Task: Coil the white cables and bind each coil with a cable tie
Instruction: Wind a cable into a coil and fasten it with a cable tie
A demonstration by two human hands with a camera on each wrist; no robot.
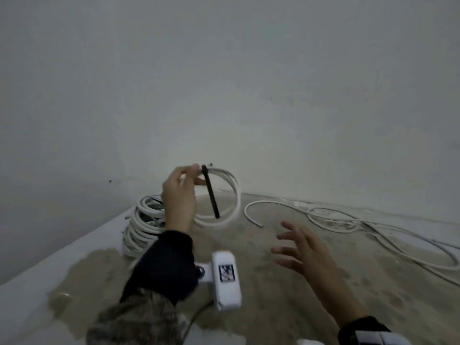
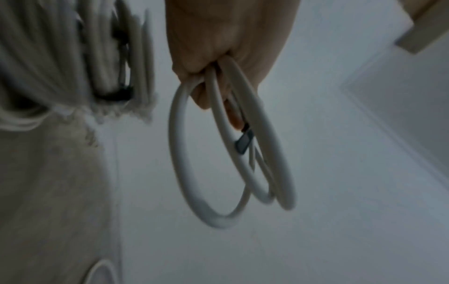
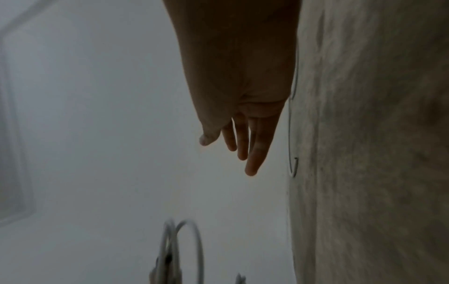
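Holding a small coil (image 1: 224, 195) of white cable up off the surface, the left hand (image 1: 178, 195) has its fingers curled round the top of the loops, at about twelve o'clock on the coil, so that the turns hang together under their own weight and cannot spring apart. A black cable tie (image 1: 211, 192) sits at that same spot, its head up by the fingertips and its long tail slanting down across the opening toward six o'clock; whether it is fully drawn tight cannot be told from here, though the left wrist view shows the loops (image 2: 218, 153) still fanning a little below the grip, which suggests some slack. The right hand (image 1: 301, 250) hovers at about four o'clock from the coil, fingers spread and holding nothing, a wide grip apparently ready to reach either for the tie's tail or for more cable. At nine o'clock from the held coil lies a pile of larger coils (image 1: 142, 220), at least one ringed by a dark tie, probably set there to keep the bound work out of the way. Loose white cable (image 1: 348, 220) trails across the tan surface (image 1: 273, 307) toward three o'clock, uncoiled, so work remains. The surface may be a floor or a mat; it is hard to say.
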